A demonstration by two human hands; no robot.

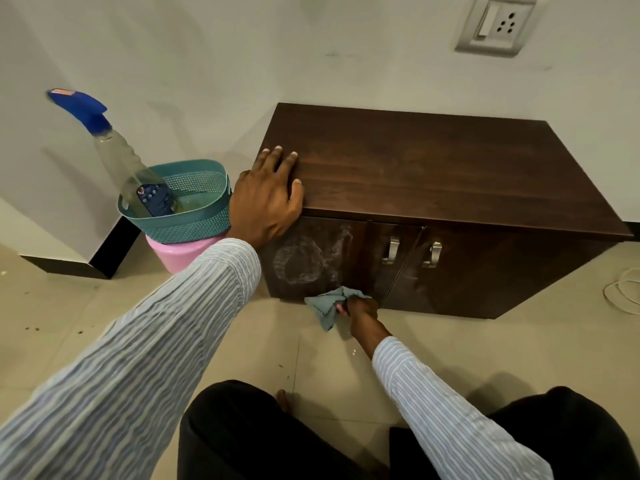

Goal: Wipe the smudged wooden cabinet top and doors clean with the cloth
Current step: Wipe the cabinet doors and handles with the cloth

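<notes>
A low dark wooden cabinet [450, 174] stands against the wall, with two doors and metal handles [393, 250]. White swirled smudges [304, 261] cover the left door. My left hand [268, 195] lies flat on the top's front left corner, fingers spread, holding nothing. My right hand [360, 306] grips a crumpled grey-green cloth [327, 303] at the bottom edge of the left door, close to the floor. The cabinet top looks dark with faint streaks.
A teal perforated basket [194, 216] sits on a pink tub [180, 254] left of the cabinet, holding a spray bottle [131, 168] with a blue trigger. A white cable [623, 292] lies on the tiled floor at right. A wall socket [498, 26] is above. My knees are at the bottom.
</notes>
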